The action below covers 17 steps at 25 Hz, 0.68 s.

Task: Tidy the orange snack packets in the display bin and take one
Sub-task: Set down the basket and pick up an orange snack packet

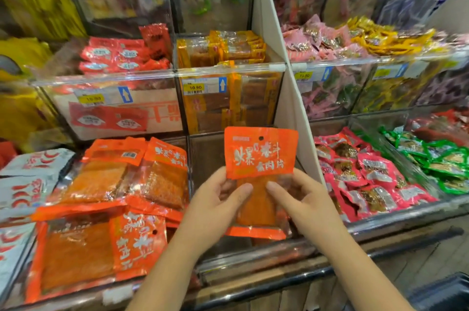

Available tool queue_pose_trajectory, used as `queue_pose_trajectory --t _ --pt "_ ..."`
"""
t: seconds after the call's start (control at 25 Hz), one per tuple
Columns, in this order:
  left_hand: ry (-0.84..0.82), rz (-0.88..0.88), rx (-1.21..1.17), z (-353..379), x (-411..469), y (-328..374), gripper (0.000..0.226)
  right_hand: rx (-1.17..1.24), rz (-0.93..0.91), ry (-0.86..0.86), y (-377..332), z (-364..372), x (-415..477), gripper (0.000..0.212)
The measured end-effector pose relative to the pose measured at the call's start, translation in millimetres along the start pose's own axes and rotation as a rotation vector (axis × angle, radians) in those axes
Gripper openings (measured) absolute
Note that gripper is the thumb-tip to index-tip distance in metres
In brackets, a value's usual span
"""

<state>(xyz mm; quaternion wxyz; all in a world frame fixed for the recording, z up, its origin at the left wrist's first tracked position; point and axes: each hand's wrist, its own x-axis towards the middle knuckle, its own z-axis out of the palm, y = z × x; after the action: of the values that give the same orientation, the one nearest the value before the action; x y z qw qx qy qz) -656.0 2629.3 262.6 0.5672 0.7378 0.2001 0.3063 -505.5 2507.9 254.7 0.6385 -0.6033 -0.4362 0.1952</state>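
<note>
both hands, left hand and right hand, pinch one orange packet upright, long axis vertical, above the display bin, equally near.

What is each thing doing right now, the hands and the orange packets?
Held orange packet: upright, sealed, held up in front of the shelves.
Left hand: pinches the packet's left side, thumb in front.
Right hand: pinches its right side, thumb in front.
Orange packets in the bin: lying flat, overlapping, some turned sideways.
</note>
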Motion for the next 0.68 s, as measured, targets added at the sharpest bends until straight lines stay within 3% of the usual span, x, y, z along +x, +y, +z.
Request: queue_pose_trajectory --t 0.52,0.6,0.68 --pt "0.082 0.027 -0.065 1.0 5.1 -9.6 0.037 0.06 0.098 -0.113 -0.3 -4.7 0.3 0.009" --pt "0.25 0.066 0.091 3.3 4.4 -12.1 0.048 0.061 0.08 -0.029 2.8 -2.7 3.2 0.009" --pt "0.39 0.228 0.447 2.9 3.5 -14.4 0.047 0.023 0.065 0.075 6.9 -0.6 7.2 0.009"
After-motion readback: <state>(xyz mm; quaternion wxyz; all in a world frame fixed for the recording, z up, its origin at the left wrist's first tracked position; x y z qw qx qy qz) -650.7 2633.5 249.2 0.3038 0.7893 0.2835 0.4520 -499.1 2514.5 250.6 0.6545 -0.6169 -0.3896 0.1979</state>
